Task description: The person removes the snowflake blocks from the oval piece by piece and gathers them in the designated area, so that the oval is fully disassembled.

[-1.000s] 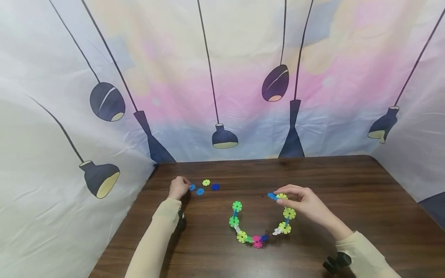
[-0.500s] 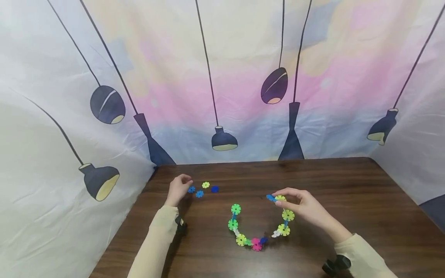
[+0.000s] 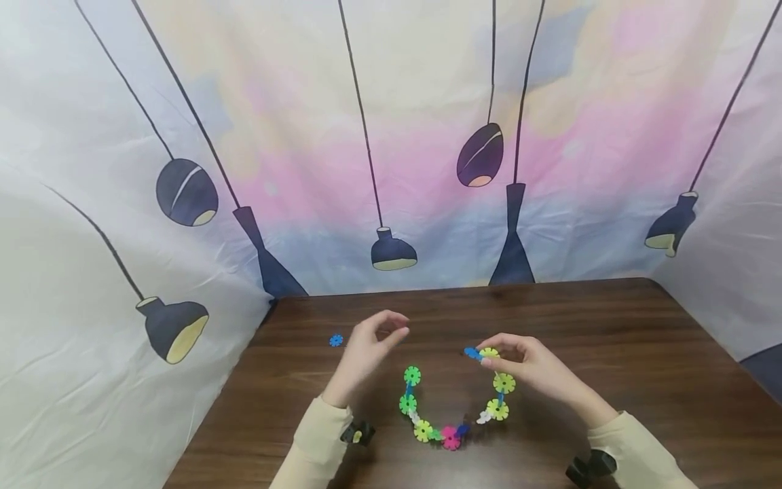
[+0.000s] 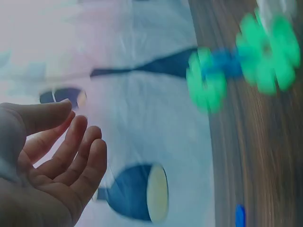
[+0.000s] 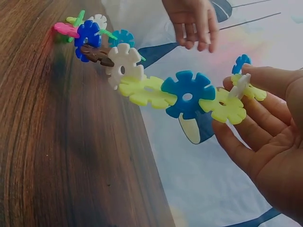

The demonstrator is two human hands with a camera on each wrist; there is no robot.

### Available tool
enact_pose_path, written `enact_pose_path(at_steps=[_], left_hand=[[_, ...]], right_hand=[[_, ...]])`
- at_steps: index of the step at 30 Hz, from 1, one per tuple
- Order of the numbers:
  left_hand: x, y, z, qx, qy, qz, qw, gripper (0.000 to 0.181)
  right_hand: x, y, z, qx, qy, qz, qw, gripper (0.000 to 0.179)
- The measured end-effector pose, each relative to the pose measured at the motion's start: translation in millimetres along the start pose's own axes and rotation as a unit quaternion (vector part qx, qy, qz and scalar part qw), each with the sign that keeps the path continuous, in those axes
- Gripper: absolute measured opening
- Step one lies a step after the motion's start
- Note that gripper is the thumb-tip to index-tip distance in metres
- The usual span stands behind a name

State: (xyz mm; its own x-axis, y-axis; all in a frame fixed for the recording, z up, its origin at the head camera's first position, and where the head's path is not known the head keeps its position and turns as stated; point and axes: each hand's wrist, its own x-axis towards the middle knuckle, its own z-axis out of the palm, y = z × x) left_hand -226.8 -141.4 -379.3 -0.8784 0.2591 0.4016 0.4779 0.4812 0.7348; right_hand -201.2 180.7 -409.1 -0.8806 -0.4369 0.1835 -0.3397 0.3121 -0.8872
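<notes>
A chain of slotted, flower-shaped plastic discs curves in a U on the table, with a green disc (image 3: 412, 375) at its left end and a pink disc (image 3: 451, 438) at the near bend. Thumb and fingers of my right hand (image 3: 528, 360) pinch the chain's right end, by a yellow disc (image 3: 490, 353) and a blue disc (image 3: 472, 353). In the right wrist view, a larger-looking blue disc (image 5: 188, 94) joins two yellow ones below that grip. My left hand (image 3: 366, 350) hovers beyond the green end, fingers loosely bent; the left wrist view shows nothing between them.
One loose blue disc (image 3: 336, 340) lies at the back left of the dark wooden table (image 3: 580, 312); my left hand covers the spot of the other loose discs. A cloth backdrop (image 3: 427, 170) printed with lamps hangs behind the table.
My left hand has lifted from the loose discs at the back left and moved right, toward the chain. The right hand keeps its pinch on the chain's end.
</notes>
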Motion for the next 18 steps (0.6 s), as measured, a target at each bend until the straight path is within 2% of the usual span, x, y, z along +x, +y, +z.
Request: enact_pose_path(at_steps=[4, 9, 18], left_hand=[[-7.0, 13.4, 16.4, -0.004, -0.040, 0.027, 0.9988, 0.018], [-9.8, 24.9, 33.6, -0.015, -0.086, 0.072, 0.9936, 0.016], [-16.0, 37.9, 54.8, -0.019, -0.114, 0.159, 0.9804, 0.017]], right_hand=[[-0.6, -2, 3, 0.005, 0.004, -0.001, 1.0000, 0.025], [-1.3, -6, 2, 0.006, 0.010, 0.009, 0.9999, 0.026], [1.7, 2, 2, 0.028, -0.018, -0.025, 0.9991, 0.021]])
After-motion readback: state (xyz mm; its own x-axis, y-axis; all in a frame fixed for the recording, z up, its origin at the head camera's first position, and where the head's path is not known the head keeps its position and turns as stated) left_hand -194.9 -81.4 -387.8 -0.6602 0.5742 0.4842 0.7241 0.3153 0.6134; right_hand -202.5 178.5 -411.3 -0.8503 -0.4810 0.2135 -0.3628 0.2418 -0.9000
